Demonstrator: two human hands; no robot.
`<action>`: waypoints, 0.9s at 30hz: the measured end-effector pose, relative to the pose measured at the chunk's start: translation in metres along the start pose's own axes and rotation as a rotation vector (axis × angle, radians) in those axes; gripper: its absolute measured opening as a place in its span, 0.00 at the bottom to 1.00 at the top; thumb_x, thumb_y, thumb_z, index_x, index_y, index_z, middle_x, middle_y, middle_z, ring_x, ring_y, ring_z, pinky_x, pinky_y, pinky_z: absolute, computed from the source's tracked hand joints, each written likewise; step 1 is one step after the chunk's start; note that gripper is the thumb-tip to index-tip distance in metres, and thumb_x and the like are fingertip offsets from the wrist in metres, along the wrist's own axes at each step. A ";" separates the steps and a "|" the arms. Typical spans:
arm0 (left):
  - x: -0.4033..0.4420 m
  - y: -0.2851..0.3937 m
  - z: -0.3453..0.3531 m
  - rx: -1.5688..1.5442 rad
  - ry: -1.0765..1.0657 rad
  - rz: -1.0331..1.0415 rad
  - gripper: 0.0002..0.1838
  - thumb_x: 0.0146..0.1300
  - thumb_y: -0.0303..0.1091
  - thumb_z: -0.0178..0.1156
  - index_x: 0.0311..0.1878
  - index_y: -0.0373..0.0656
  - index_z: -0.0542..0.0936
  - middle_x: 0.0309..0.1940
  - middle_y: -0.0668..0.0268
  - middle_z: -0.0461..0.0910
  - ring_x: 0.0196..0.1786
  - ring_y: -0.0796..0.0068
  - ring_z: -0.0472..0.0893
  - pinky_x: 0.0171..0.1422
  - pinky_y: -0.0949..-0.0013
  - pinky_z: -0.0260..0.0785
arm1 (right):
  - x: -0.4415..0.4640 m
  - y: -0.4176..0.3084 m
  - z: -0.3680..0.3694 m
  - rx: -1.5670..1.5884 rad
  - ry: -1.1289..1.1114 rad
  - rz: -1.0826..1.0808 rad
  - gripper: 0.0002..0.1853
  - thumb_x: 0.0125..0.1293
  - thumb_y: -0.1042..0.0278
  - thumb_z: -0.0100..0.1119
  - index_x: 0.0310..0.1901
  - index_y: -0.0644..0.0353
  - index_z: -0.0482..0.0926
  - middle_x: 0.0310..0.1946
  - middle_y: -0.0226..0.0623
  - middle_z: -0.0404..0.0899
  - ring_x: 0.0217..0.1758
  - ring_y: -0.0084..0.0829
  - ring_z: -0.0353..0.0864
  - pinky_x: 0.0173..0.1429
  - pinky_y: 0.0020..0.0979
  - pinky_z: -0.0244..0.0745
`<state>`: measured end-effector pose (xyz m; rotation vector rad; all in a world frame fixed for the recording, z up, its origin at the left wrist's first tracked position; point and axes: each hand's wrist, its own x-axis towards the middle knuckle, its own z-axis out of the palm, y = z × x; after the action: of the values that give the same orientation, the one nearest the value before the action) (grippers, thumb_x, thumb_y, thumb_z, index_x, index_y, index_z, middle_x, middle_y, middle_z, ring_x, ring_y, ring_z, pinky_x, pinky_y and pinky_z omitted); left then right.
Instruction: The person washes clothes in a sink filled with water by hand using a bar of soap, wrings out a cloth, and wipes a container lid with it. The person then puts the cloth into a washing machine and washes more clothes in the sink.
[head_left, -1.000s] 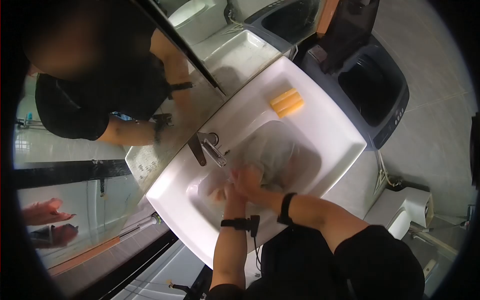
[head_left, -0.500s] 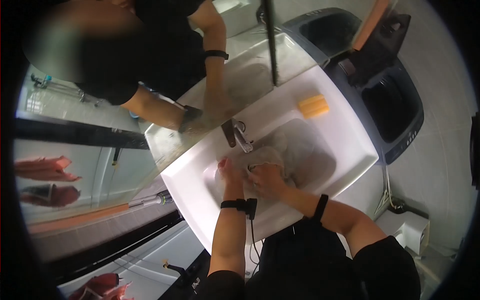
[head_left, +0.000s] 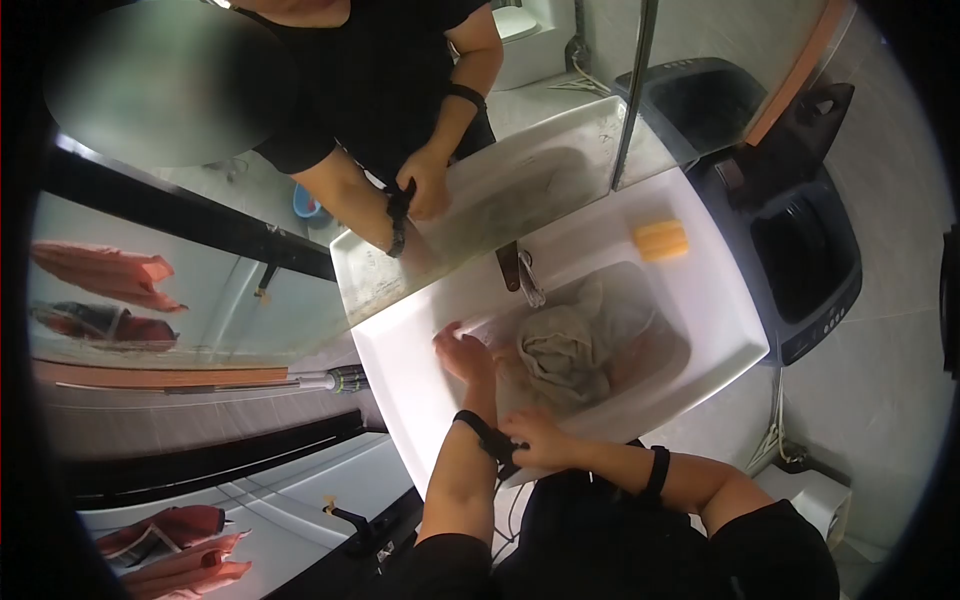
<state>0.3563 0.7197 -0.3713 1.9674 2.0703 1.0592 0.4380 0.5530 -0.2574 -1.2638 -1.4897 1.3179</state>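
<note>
Grey bunched cloth (head_left: pixel 562 350), wet, ctr of frame in white rectangular ceramic basin (head_left: pixel 722 320). R hand (head_left: pixel 541 440) just below, fingers pinching black wrist strap (head_left: pixel 484 433) on L arm. L hand (head_left: pixel 464 354), ctr-left, loosely spread over basin. Yellow ribbed block (head_left: pixel 660 240) upper rt.

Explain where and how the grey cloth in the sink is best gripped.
Probably by the rounded, bunched folds of the grey cloth, coming from above on the near side: those folds gather into a graspable lump, while the faucet sits close to its far side.
</note>
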 end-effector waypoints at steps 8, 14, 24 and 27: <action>-0.025 -0.009 -0.011 0.540 -0.532 0.923 0.07 0.56 0.37 0.56 0.35 0.51 0.80 0.39 0.66 0.78 0.41 0.67 0.77 0.49 0.58 0.66 | 0.008 -0.061 0.004 -0.124 0.086 -0.101 0.12 0.56 0.56 0.61 0.34 0.57 0.81 0.40 0.35 0.73 0.41 0.37 0.74 0.46 0.35 0.69; 0.021 -0.037 0.006 -0.645 -0.280 -1.059 0.08 0.60 0.31 0.54 0.41 0.47 0.79 0.34 0.66 0.77 0.29 0.73 0.75 0.27 0.67 0.66 | -0.014 -0.025 -0.002 -0.009 0.155 -0.066 0.09 0.57 0.61 0.60 0.24 0.55 0.81 0.33 0.35 0.74 0.42 0.36 0.72 0.47 0.38 0.66; -0.002 -0.033 -0.004 0.122 -0.297 0.487 0.09 0.50 0.28 0.57 0.37 0.42 0.78 0.38 0.63 0.79 0.36 0.65 0.78 0.43 0.62 0.68 | -0.008 -0.004 -0.005 0.698 -0.020 0.363 0.10 0.67 0.68 0.53 0.47 0.59 0.77 0.38 0.29 0.76 0.47 0.24 0.75 0.54 0.27 0.69; -0.004 0.047 -0.047 0.230 -0.623 0.808 0.07 0.54 0.30 0.53 0.34 0.48 0.79 0.36 0.66 0.78 0.42 0.63 0.78 0.49 0.60 0.68 | 0.006 0.083 -0.060 -0.073 0.428 0.066 0.13 0.67 0.66 0.54 0.51 0.57 0.77 0.37 0.29 0.78 0.45 0.23 0.76 0.54 0.27 0.69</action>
<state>0.3725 0.6928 -0.3122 2.8507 1.1139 0.1627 0.5096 0.5706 -0.3287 -1.5401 -1.2083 0.9604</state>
